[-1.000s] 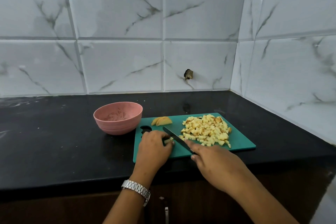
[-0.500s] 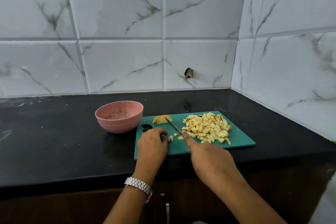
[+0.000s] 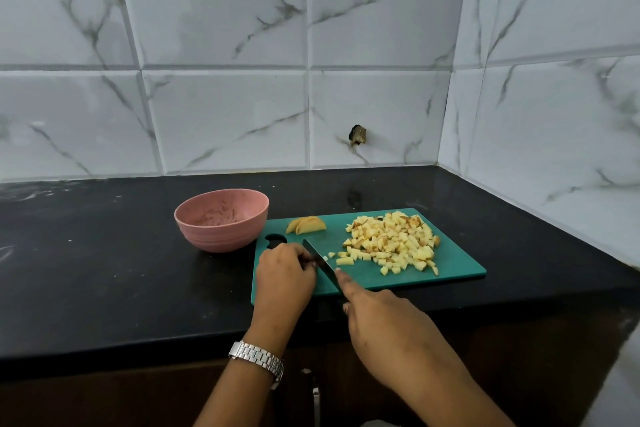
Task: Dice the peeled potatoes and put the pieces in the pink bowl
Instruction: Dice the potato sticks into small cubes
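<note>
**Potato dice (image 3: 391, 243) heaped, cutting not finished**

They lay piled on the right half of the teal cutting board (image 3: 450, 267). The pink bowl (image 3: 221, 236), just off the board's far left corner, showed only specks inside. A few uncut potato slices (image 3: 306, 224) waited near the board's far left edge. The right hand (image 3: 384, 319) gripped the knife (image 3: 320, 258), forefinger laid along its spine, blade angled across the board's left part. The left hand (image 3: 285, 279) sat curled against the blade's left side; whether it pinned a piece I could not tell. To my eye, the step wanted fingertips tucked, knuckles guiding the blade, and short, even strokes.
</note>
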